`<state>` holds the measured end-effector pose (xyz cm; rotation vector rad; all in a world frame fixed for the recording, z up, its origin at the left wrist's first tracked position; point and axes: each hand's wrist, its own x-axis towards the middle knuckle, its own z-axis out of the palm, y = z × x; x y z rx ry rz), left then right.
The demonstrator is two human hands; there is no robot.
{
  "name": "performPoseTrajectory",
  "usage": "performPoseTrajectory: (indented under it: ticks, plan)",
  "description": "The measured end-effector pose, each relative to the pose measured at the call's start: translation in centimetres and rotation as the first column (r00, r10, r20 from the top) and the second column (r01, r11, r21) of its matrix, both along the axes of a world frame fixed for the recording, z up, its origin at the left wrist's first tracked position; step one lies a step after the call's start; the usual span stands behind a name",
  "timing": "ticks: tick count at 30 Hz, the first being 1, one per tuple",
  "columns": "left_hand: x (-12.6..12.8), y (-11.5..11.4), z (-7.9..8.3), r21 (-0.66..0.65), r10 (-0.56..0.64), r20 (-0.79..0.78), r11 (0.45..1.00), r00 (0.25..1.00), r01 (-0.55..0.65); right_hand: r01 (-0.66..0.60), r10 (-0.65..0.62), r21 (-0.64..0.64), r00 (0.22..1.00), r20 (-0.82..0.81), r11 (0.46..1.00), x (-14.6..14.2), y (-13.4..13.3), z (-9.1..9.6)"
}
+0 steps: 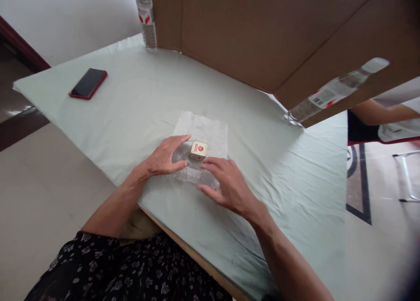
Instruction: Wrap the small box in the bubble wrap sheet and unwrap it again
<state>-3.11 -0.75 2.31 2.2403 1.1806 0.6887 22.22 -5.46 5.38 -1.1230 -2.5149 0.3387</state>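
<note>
Two bare hands are framing one small printed carton [198, 148] in the head view I am watching from afar. It is sitting on a sheet of bubble wrap [215, 130], which is lying spread on the cloth-covered tabletop [278, 178]. I am judging the carton to be paperboard: light, fairly stiff, not very slippery, yet liable to dent under a hard squeeze. Its contents are hiding from view, so I am not ruling out something fragile or heavier inside. I am favouring a hold across two opposite side walls, with fingers and thumb sharing gentle pressure, rather than a pinch on one corner. The wrap beneath is looking thin and soft, likely to crumple or slide if it is caught.

As for position, the carton is lying between the two hands. The left hand [166, 157] is hovering just beside its left side, and that grip is standing wide, thumb and fingers apart, clamped on nothing. The right hand [229, 183] is reaching near its lower right corner, its grip parted too, thumb well away from the fingers. I am not managing to tell whether those right fingertips are touching the carton or only the wrap
</note>
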Motion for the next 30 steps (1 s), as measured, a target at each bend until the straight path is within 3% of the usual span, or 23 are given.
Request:
performPoseTrajectory:
  ticks: [4, 7, 13, 21, 24, 27, 30]
  plan:
    - [0.0, 0.0, 0.2, 0.047, -0.019, 0.039, 0.999, 0.999, 0.017, -0.023, 0.005, 0.089, 0.982, 0.191, 0.996, -1.4, -1.7, -1.8]
    - [-0.1, 0.0, 0.2, 0.049, -0.067, 0.091, 0.997, 0.994, 0.063, 0.032, -0.05, 0.158, 0.992, 0.115, 0.987, -1.8, -1.4, -2.7]
    - [0.0, 0.0, 0.5, 0.092, -0.13, 0.103, 0.988, 0.986, 0.121, 0.155, -0.151, 0.201, 0.988, -0.035, 0.967, -1.4, 0.3, -1.6]
    - [0.9, -0.2, 0.3, 0.094, -0.02, 0.078, 0.995, 0.997, 0.013, 0.213, -0.199, 0.081, 0.968, -0.151, 0.974, -0.8, 2.3, -1.8]
    - [1.1, -0.4, 0.3, 0.157, 0.0, 0.066, 0.987, 0.998, -0.01, 0.224, -0.209, 0.082, 0.964, -0.161, 0.971, -0.5, 2.8, -1.4]
    - [1.4, -0.5, 0.8, 0.226, 0.031, 0.035, 0.973, 0.999, -0.038, 0.216, -0.206, 0.049, 0.964, -0.167, 0.975, -0.4, 3.5, -0.9]
    - [2.0, -0.3, 1.8, 0.178, 0.076, 0.025, 0.981, 0.997, -0.079, 0.188, -0.197, -0.061, 0.954, -0.224, 0.98, -0.2, 4.4, -0.7]
